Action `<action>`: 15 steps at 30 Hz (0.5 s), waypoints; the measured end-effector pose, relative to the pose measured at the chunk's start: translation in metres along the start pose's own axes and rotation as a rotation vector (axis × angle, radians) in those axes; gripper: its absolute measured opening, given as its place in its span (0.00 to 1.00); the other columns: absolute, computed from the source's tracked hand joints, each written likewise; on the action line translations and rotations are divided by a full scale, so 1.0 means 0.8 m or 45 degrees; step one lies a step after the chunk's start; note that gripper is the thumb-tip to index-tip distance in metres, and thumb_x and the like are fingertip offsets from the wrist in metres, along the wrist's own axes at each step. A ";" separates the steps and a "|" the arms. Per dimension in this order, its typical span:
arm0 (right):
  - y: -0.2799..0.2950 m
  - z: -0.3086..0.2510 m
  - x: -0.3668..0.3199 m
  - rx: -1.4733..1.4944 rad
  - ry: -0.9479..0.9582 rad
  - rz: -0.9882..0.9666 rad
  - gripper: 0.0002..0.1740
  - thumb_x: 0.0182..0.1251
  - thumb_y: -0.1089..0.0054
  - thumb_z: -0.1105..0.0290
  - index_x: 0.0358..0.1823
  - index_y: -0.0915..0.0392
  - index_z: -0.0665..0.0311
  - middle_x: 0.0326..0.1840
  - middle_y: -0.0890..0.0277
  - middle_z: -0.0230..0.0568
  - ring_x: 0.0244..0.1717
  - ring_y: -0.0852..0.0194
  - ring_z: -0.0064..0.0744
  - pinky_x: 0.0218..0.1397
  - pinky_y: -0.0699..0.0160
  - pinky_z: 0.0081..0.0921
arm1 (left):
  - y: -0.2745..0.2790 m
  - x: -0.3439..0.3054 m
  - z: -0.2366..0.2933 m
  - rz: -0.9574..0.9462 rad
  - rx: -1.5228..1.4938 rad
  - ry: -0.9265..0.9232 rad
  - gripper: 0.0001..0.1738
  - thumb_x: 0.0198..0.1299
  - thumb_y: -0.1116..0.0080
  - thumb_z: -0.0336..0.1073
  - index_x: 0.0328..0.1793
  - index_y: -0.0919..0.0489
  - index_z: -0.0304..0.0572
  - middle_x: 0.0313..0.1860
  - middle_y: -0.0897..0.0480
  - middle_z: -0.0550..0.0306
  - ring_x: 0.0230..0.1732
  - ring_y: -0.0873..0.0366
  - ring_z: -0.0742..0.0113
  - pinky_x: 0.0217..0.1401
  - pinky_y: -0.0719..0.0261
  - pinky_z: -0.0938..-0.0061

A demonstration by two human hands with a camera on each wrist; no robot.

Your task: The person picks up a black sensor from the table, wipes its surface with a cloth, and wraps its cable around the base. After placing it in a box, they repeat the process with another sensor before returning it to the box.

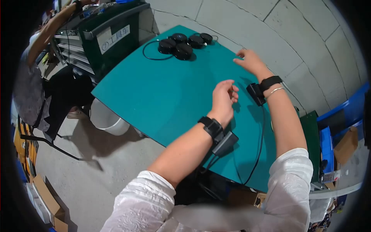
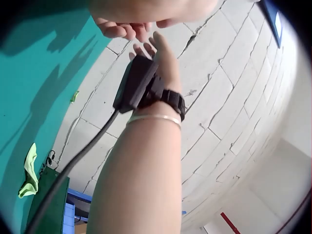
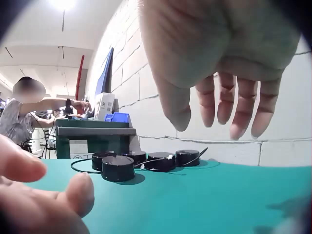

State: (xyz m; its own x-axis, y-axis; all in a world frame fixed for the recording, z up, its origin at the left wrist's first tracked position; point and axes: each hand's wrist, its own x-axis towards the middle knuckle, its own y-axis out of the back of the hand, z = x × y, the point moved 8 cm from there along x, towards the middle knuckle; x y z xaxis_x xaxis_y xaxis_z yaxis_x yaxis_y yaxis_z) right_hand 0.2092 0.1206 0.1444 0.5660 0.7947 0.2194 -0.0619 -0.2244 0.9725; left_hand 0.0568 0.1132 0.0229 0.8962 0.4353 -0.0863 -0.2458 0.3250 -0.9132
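I had a teal tabletop [image 1: 139,89] in front of me, black pucks grouped on it.
Five squat, round black pucks [image 1: 183,51] sat flat near its far end, three bunched close together and two just beside them on the right. A thin black cable [image 1: 156,59] looped out to the left of the group and lay on the surface. In the left wrist view I had a crumpled light-green cloth [image 2: 30,168] at the table's edge; how it rested was unclear.
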 end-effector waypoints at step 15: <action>-0.155 -0.156 0.137 0.245 0.207 -0.411 0.52 0.43 0.27 0.42 0.64 0.32 0.71 0.64 0.31 0.59 0.65 0.31 0.53 0.67 0.30 0.40 | 0.042 0.008 0.040 0.673 -0.003 -0.340 0.16 0.74 0.58 0.45 0.51 0.31 0.38 0.35 0.28 0.62 0.33 0.33 0.74 0.34 0.33 0.78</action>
State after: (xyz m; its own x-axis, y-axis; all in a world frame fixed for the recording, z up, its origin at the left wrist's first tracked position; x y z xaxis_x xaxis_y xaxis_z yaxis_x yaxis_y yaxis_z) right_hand 0.1763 0.3061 0.0572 0.3926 0.9170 -0.0703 0.2612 -0.0378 0.9646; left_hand 0.0423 0.1534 0.0041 0.5281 0.7340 -0.4271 -0.6329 0.0048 -0.7742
